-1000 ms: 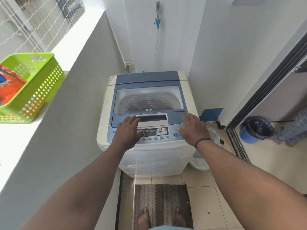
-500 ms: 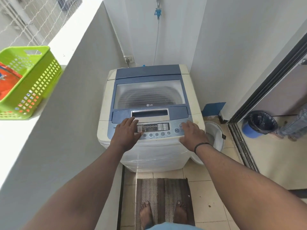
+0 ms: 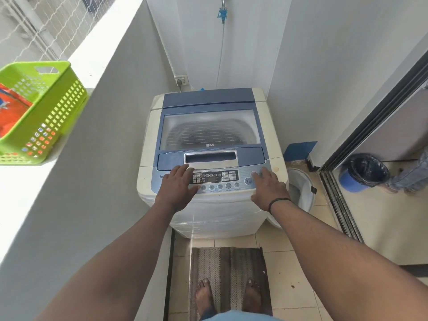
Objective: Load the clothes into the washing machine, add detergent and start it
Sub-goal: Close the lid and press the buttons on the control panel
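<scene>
From the head camera, the person stands barefoot on a striped mat [image 3: 228,272] squarely before the washing machine [image 3: 210,163], which fills the narrow end of the balcony, close enough that both arms reach its front edge without leaning. The lid [image 3: 209,129] is down, and through its clear window only the ribbed drum shows; whether clothes lie inside cannot be told. The left hand [image 3: 177,189] rests flat on the left part of the control panel [image 3: 216,178], fingers straight and lightly spread, holding nothing, probably steadying the body. The right hand [image 3: 268,187] lies on the panel's right end, fingers extended toward the round buttons [image 3: 248,181] there, which suggests a press to power up or start; it grips nothing either. On the ledge [image 3: 14,193] to the left, within arm's reach, sits a green basket [image 3: 46,112] with an orange pack [image 3: 11,107] inside, likely the detergent. A white bucket [image 3: 301,188] stands just beside the machine's right flank, and a blue bin [image 3: 361,172] sits past the sliding door track [image 3: 340,205].
</scene>
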